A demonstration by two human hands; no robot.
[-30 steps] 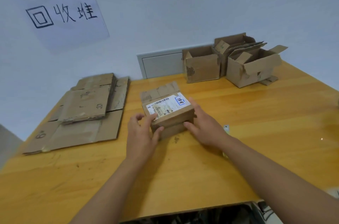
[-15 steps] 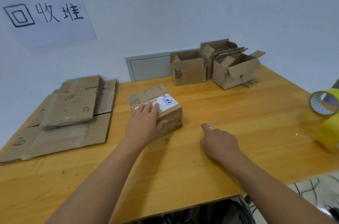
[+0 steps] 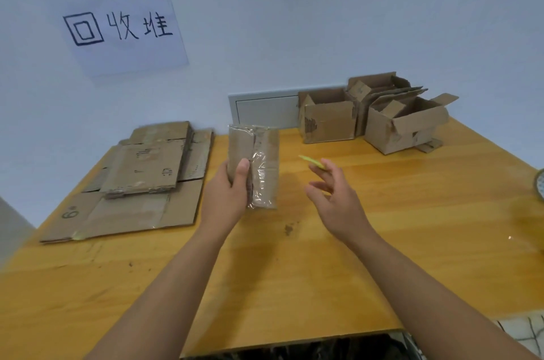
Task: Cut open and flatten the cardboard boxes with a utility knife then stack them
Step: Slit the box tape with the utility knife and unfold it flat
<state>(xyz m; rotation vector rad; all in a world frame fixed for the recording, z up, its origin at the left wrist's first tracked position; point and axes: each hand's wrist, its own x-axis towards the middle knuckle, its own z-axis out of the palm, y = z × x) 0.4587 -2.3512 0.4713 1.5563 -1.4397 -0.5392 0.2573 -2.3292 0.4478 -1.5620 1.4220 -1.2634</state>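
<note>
- The box is up off the table, stood on end in the left hand. Its taped side faces the person, likely so the tape seam is easy to see and cut.
- The left hand grips the box by its lower left side. The thumb lies flat on the front and the other fingers are hidden behind the box.
- The right hand is just to the right of the box and not touching it. Its fingers are spread a little and loosely bent.
- A small yellow thing shows at the right fingertips. It may be the knife, but it is too blurry to tell, and I cannot tell if the fingers pinch it.
- The flat pile lies on the left of the table. It is likely where this box goes once it is cut and flat.
- Three open boxes sit at the back right by the wall, still not flat. They look like they are waiting their turn.
- A sign with writing hangs on the wall above the flat pile.
</note>
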